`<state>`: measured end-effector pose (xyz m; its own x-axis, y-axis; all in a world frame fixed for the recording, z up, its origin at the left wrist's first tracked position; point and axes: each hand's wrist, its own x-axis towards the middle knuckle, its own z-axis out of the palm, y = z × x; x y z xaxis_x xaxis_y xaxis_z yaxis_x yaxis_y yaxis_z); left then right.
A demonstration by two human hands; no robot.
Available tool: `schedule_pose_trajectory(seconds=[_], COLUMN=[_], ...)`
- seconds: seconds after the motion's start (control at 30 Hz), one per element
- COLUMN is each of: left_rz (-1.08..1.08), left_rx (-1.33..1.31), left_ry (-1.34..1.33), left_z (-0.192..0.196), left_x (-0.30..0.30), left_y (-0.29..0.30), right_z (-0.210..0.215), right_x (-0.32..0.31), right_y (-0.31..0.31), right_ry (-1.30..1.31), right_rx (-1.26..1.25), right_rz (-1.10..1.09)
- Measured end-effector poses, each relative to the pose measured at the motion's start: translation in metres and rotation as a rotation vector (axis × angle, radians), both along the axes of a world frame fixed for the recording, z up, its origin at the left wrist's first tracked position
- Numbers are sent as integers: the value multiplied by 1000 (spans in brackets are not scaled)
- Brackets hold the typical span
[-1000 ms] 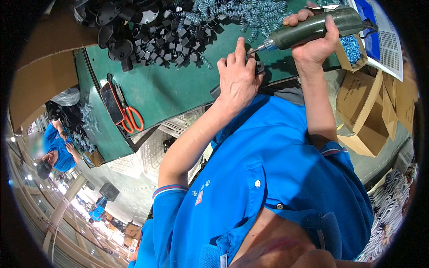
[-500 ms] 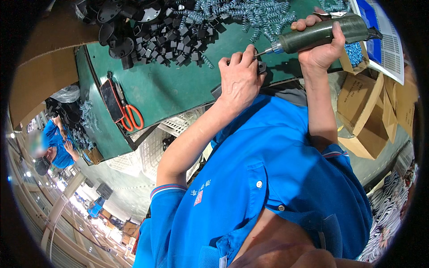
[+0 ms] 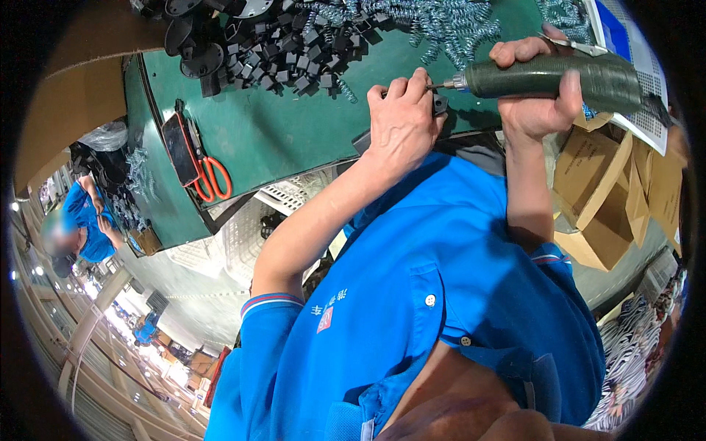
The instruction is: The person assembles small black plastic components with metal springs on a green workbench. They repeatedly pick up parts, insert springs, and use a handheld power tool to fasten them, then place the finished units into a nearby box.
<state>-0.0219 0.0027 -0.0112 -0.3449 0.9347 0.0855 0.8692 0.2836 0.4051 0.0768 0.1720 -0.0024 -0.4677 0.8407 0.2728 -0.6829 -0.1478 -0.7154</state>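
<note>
A dark green power screwdriver (image 3: pixel 551 79) lies in the grip of my right hand (image 3: pixel 537 116), its metal nose and thin bit pointing left. My left hand (image 3: pixel 401 121) is closed over a dark part (image 3: pixel 440 105) at the near edge of the green table (image 3: pixel 287 140). Only an end of that part with a hole shows beside the fingers; the rest is covered. The bit reaches the left fingertips, and whether it touches a screw there is hidden. A pale blade-like piece (image 3: pixel 577 47) sticks out by my right fingers.
Black square caps (image 3: pixel 294 62) and bluish coil springs (image 3: pixel 452 26) are heaped at the back. Orange-handled scissors (image 3: pixel 213 176) and a phone (image 3: pixel 175 147) lie at left. Cardboard boxes (image 3: pixel 596 198) stand at right below the table. Another person (image 3: pixel 92 224) works far left.
The screwdriver has swung from a slant to nearly level, its back end lower and further right, with my right hand following. My left hand stays on the part; the whole view has shifted slightly.
</note>
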Motion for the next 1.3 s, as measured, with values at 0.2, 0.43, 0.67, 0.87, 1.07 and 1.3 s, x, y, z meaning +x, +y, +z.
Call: schedule_pose_trajectory(seconds=[0.2, 0.43, 0.67, 0.87, 1.07, 1.3], left_rz=[19, 31, 74, 36, -39, -50], left_rx=[25, 17, 82, -21, -118, -118], left_ry=[-14, -17, -29, -20, 137, 147], left_z=[-3, -4, -5, -2, -2, -1], left_x=[1, 2, 1, 0, 3, 3], left_y=[-1, -1, 1, 6, 16, 16], right_z=[14, 25, 29, 51, 61, 80], right_x=[-11, -18, -12, 7, -5, -22], right_y=[-21, -15, 0, 13, 3, -39], right_ry=[36, -176, -75, -136, -127, -222], right_rx=[202, -76, -85, 157, 361, 178], right_rz=[6, -189, -102, 74, 266, -1])
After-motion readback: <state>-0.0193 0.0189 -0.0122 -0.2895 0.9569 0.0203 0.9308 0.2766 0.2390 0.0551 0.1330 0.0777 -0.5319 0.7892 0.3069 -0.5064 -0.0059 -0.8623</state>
